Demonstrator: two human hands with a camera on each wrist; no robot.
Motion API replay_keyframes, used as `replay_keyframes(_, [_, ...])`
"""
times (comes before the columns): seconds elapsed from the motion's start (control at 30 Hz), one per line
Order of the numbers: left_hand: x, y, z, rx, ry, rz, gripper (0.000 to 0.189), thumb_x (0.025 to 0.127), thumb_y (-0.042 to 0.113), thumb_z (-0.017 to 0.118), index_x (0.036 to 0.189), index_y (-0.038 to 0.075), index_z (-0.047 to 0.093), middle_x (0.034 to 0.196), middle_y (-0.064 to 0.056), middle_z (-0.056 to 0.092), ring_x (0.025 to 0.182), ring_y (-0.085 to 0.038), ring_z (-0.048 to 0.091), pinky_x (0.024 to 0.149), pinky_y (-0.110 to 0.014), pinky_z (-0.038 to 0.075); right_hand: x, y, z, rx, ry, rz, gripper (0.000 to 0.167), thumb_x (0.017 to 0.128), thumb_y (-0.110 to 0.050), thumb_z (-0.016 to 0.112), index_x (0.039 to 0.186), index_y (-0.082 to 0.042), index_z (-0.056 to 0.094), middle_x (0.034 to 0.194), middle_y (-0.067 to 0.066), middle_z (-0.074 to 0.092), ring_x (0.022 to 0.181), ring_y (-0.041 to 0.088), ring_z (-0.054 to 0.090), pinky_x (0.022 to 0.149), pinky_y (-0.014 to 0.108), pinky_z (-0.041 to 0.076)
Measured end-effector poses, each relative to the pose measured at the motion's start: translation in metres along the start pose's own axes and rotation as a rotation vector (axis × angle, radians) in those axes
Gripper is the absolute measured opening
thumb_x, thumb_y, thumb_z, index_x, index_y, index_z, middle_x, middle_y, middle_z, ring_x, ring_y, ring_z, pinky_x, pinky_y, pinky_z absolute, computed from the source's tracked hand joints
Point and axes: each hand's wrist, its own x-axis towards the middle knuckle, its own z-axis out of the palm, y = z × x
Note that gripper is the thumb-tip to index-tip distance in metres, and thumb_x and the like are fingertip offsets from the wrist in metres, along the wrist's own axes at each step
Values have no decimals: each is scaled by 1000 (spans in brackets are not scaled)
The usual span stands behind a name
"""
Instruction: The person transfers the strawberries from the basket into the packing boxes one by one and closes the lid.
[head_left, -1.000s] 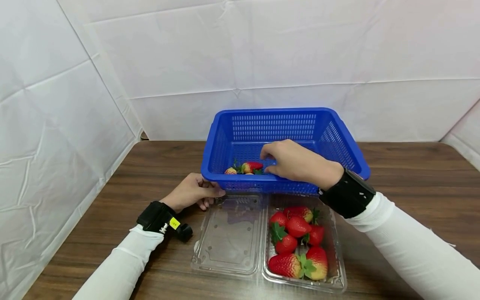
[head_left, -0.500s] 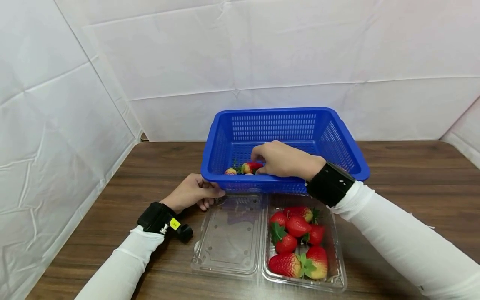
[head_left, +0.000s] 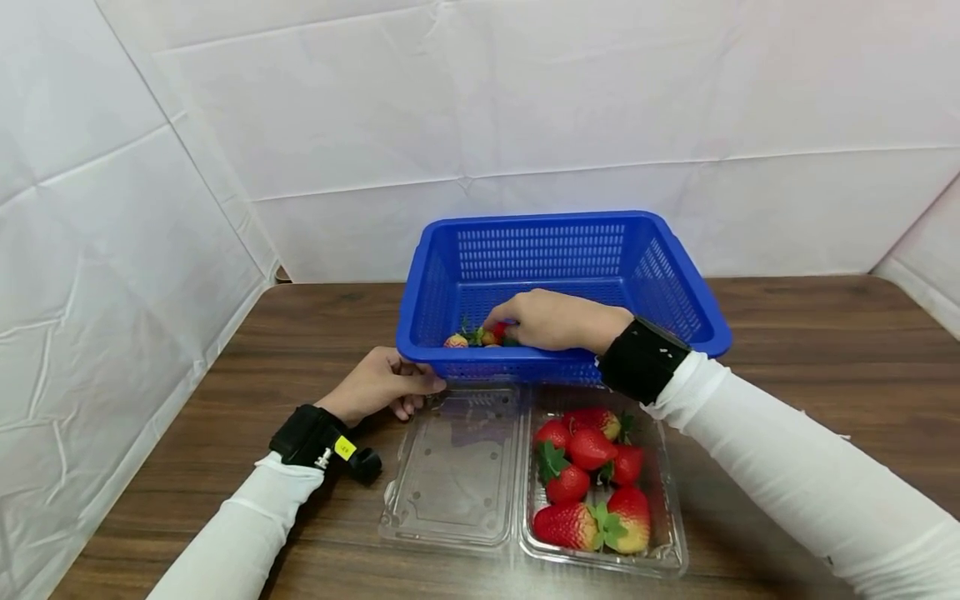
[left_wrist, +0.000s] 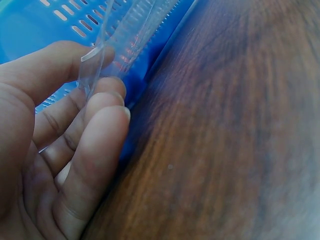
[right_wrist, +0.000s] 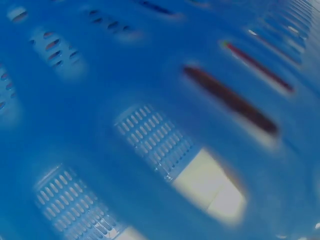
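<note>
My left hand [head_left: 381, 385] pinches the far left corner of a hinged clear plastic clamshell's lid [head_left: 459, 487]; in the left wrist view, thumb and fingers meet on the thin plastic edge [left_wrist: 96, 67]. The clamshell's other half holds several red strawberries [head_left: 590, 448] with green leaves. Reaching into the blue slotted basket [head_left: 555, 218], my right hand [head_left: 558, 321] has thumb and fingertips curled round a strawberry [head_left: 491, 337], partly covered by them. Another strawberry [head_left: 455, 341] lies at its left. The right wrist view holds only the close, blurred basket wall [right_wrist: 100, 125].
The basket stands behind the clamshell, its front wall right at the clamshell's far edge. Beneath both is a dark wood-grain table [head_left: 322, 500]. White cloth [head_left: 360, 108] hangs behind the table and along its left side.
My right hand has moved left and down inside the basket, and its fingers have closed round a strawberry. The left hand keeps its place on the lid corner.
</note>
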Motion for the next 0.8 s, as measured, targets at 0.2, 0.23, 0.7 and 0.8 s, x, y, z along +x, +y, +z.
replay_keyframes(0.2, [-1, 1, 0, -8, -6, -3, 15, 97, 11, 77, 87, 2, 71, 68, -9, 65, 54, -13, 62, 54, -28, 58, 2, 4, -1, 26, -82, 26, 45, 107, -2, 48, 150, -6, 60, 146, 18, 61, 114, 29, 58, 94, 42, 45])
replay_keyframes(0.23, [-1, 1, 0, -7, -6, -4, 16, 97, 11, 77, 86, 2, 71, 68, -9, 65, 54, -14, 62, 54, -28, 58, 3, 4, -1, 23, -85, 35, 44, 107, -4, 49, 150, -6, 60, 146, 18, 61, 116, 30, 58, 96, 43, 46])
replay_keyframes(0.7, [-2, 3, 1, -4, -6, -18, 14, 97, 12, 78, 89, 2, 72, 69, -10, 65, 55, -14, 62, 54, -29, 58, 1, -1, -2, -16, -26, 167, 19, 106, -14, 67, 119, 0, 68, 113, 14, 70, 98, 27, 63, 93, 43, 53])
replay_keyframes(0.8, [-2, 3, 1, -12, -11, -17, 14, 97, 11, 77, 89, 2, 72, 68, -10, 66, 55, -13, 62, 54, -29, 58, 1, -2, -2, -10, -24, 181, 30, 105, -13, 68, 133, -2, 66, 126, 18, 69, 99, 27, 62, 93, 42, 51])
